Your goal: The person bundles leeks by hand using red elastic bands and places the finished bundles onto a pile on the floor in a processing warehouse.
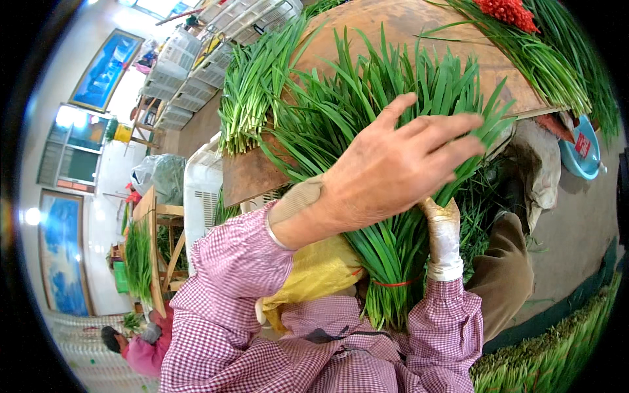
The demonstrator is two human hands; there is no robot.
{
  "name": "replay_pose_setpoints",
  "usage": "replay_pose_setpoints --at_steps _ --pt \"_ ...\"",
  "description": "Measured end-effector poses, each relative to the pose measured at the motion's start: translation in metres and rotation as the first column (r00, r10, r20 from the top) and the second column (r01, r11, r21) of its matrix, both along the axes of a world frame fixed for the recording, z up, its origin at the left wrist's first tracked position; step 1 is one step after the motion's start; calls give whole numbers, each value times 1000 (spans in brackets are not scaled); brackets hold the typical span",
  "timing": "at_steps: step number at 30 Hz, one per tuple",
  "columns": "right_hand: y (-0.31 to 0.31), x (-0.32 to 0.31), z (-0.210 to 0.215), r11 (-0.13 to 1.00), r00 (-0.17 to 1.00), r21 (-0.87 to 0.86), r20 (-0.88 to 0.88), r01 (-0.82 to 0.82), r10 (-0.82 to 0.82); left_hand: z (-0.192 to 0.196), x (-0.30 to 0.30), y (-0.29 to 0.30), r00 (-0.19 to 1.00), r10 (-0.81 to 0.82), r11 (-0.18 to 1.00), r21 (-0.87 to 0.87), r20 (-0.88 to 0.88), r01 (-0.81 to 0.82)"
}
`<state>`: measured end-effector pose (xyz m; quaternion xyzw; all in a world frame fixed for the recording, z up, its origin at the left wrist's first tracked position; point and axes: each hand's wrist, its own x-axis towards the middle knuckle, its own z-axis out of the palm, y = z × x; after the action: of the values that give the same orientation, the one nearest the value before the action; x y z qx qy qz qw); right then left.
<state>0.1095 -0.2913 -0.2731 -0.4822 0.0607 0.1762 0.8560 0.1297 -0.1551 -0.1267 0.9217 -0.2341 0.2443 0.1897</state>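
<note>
While your bare left hand (393, 164) lies flat on the chive bundle (386, 242), fingers (452, 124) spread wide over the leaves, your gloved right hand (442, 232) is clamped around the stalks just under those fingers, above the red tie (393, 283).

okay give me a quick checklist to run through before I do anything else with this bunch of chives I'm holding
1. Right hand gripping the chive bunch near its base: ok.
2. Left hand laid flat on the leaves, fingers spread: ok.
3. Red tie around the stems: ok, in place.
4. Stem ends even: cannot tell, partly hidden by the sleeves.
5. Wooden table has bare room beyond the bunch: ok.
6. Loose chive pile at the table's left edge overhangs: not ok.
</note>
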Motion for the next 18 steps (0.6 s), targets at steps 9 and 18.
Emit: replay_pose_setpoints --at_steps 9,18 --pt "-2 0 2 999 1000 -40 16 9 -9 -40 -40 40 953 213 974 -33 -217 -226" --pt "-3 0 -7 999 999 -48 32 4 -3 -35 -39 56 937 195 965 -116 -291 -237"
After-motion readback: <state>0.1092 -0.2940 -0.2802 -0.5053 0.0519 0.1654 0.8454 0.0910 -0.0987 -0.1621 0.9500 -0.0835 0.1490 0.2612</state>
